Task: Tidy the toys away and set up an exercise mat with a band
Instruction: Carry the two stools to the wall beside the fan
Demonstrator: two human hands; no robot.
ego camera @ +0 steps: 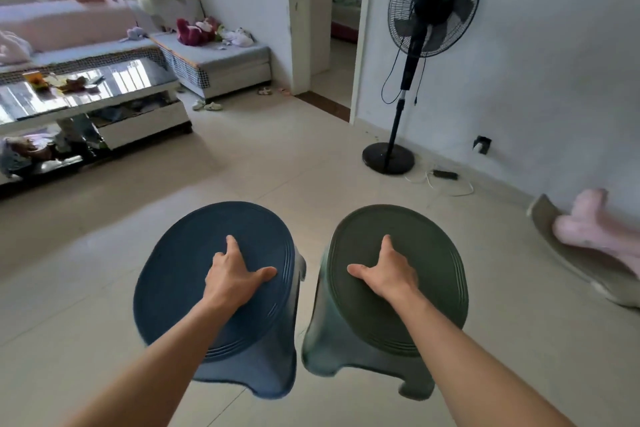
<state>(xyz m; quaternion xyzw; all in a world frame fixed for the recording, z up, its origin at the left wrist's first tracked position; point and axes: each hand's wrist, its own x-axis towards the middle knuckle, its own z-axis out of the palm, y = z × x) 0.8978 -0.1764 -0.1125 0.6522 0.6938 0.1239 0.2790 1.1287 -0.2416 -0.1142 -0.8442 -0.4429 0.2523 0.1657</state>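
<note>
Now left hand grips blue stool top; right hand grips green stool top.

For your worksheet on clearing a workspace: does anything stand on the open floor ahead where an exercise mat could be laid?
Yes. The blue stool and green stool stand side by side on the tiled floor, the left hand and right hand on their seats. Beyond them the tiles look bare up to the fan.

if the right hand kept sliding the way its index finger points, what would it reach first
The right hand rests on the green stool. Going straight on, it would first reach the seat's far rim, then bare floor. The fan stands further off to the right, though depth is unclear.
</note>
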